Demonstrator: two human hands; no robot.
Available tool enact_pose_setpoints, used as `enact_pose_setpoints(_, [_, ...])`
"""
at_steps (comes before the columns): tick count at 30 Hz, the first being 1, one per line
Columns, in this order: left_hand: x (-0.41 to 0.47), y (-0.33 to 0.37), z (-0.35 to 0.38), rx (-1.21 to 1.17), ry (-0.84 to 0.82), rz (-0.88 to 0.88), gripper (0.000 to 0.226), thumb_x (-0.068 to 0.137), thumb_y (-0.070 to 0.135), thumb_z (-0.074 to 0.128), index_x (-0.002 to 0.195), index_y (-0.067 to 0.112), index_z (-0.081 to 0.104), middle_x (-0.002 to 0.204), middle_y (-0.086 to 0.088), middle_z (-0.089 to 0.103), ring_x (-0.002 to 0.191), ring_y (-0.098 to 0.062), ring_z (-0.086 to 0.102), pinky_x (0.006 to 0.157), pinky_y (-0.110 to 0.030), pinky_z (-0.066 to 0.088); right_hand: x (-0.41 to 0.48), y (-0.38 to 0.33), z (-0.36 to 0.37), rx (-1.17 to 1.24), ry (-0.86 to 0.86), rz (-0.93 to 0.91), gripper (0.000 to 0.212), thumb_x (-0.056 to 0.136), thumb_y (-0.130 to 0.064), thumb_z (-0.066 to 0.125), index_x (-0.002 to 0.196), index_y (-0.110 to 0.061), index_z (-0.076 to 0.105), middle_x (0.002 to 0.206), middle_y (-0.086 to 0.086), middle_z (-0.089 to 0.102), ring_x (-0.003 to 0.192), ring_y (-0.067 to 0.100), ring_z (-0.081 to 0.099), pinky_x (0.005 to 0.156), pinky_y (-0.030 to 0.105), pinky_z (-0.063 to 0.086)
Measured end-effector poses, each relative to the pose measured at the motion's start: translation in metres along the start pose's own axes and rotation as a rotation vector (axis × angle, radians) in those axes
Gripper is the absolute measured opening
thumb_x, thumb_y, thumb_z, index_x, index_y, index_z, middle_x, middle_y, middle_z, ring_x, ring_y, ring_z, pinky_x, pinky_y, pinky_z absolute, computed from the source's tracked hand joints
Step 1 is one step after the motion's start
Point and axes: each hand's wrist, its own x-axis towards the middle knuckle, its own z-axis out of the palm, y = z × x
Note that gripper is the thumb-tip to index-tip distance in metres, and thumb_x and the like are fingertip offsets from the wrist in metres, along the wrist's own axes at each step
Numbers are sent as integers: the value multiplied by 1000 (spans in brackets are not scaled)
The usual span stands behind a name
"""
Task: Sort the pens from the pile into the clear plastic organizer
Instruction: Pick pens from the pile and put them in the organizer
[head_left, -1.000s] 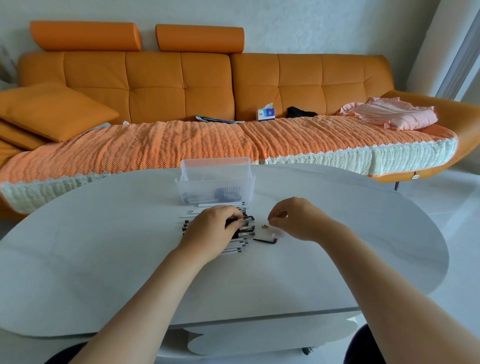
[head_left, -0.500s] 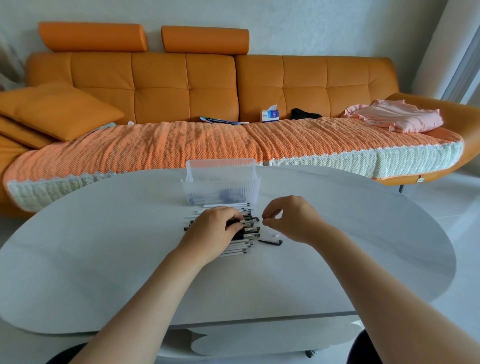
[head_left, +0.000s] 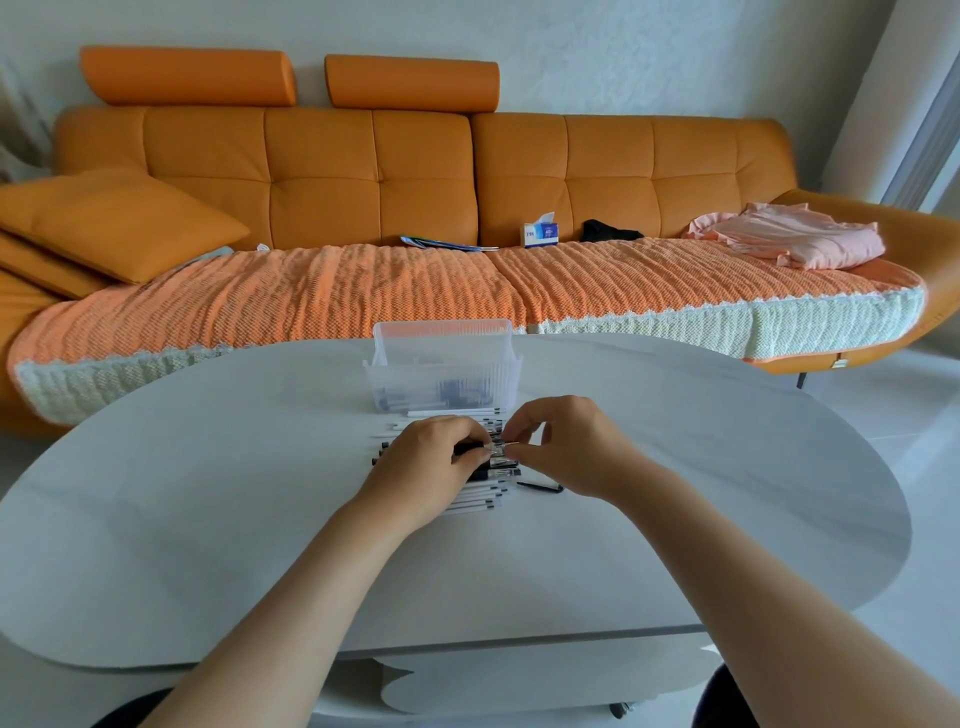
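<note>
A pile of white pens with black ends (head_left: 478, 501) lies mid-table, just in front of the clear plastic organizer (head_left: 441, 371), which holds some dark pens. My left hand (head_left: 434, 465) lies over the pile and its curled fingers grip a black pen part. My right hand (head_left: 563, 444) meets it from the right, thumb and forefinger pinching the clear tip end of the same pen. Much of the pile is hidden under both hands.
A small black clip-like piece (head_left: 540, 487) lies on the white oval table (head_left: 208, 493) right of the pile. Behind the table runs an orange sofa (head_left: 415, 171) with a tissue box (head_left: 540, 234) and pink cloth (head_left: 789, 241).
My right hand has moved left from beside the pile and now pinches the pen held by my left hand. The left hand has stayed on the pile.
</note>
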Motion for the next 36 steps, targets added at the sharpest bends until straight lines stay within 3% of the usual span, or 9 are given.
enact_pose_setpoints(6, [0, 1, 0, -37, -56, -5, 11, 91, 29, 64, 100, 26, 70, 93, 12, 68, 89, -6, 61, 82, -32, 52, 0, -4, 5, 23, 3, -16, 8, 83, -33, 76, 91, -31, 75, 84, -16, 70, 60, -6, 57, 55, 11, 41])
enact_pose_setpoints(12, [1, -2, -2, -44, -61, -55, 8, 91, 26, 65, 99, 26, 63, 97, 13, 66, 92, -4, 59, 76, -14, 42, 0, -5, 5, 6, 5, -30, 13, 82, -28, 78, 94, -32, 75, 87, -16, 69, 69, -11, 56, 59, 9, 40])
enact_pose_setpoints(14, [2, -3, -3, -41, -62, -43, 3, 91, 27, 65, 94, 28, 64, 91, 14, 67, 87, -3, 60, 74, -18, 44, 0, -6, 4, 16, 16, -27, 9, 84, -29, 77, 92, -32, 74, 87, -16, 69, 67, -11, 55, 58, 10, 38])
enact_pose_setpoints(17, [0, -3, -4, 18, -42, -16, 1, 91, 34, 63, 92, 33, 64, 84, 16, 66, 80, -4, 59, 72, -30, 49, -1, -7, 3, 4, -13, -5, 9, 90, -35, 68, 90, -28, 74, 83, -13, 69, 63, -3, 57, 57, 18, 39])
enact_pose_setpoints(21, [-1, -2, -6, 72, -15, 7, 7, 89, 40, 64, 94, 37, 66, 84, 20, 66, 78, -2, 57, 68, -27, 47, -4, -8, 0, -48, -94, -14, 35, 98, -45, 52, 84, -18, 71, 78, 0, 68, 69, 14, 59, 62, 35, 47])
enact_pose_setpoints(25, [0, -1, -5, 77, -26, 5, 8, 89, 41, 64, 93, 36, 67, 82, 20, 65, 78, -2, 58, 70, -29, 48, -5, -7, -5, -93, -81, -40, 19, 88, -48, 65, 97, -33, 70, 93, -16, 67, 69, -6, 56, 63, 18, 43])
enact_pose_setpoints(28, [0, -1, -5, 49, -42, 6, 6, 88, 37, 66, 92, 33, 68, 83, 18, 65, 80, -3, 59, 72, -30, 50, -6, -7, -6, -114, -62, -48, 9, 89, -38, 68, 94, -32, 69, 92, -17, 66, 69, -3, 55, 66, 24, 45])
enact_pose_setpoints(32, [1, -2, -5, 7, -79, 18, 6, 88, 33, 68, 93, 31, 69, 85, 15, 67, 83, -4, 60, 77, -36, 52, -8, -7, -6, -109, -124, -8, 22, 94, -44, 55, 90, -28, 71, 87, -5, 69, 70, 7, 58, 67, 31, 48])
enact_pose_setpoints(36, [1, -2, -5, -11, -90, 8, 4, 88, 33, 68, 91, 32, 69, 85, 18, 67, 84, -1, 61, 79, -36, 53, -10, -9, -9, -165, -118, -57, 19, 88, -46, 64, 99, -32, 71, 95, -15, 68, 78, 3, 58, 72, 27, 51])
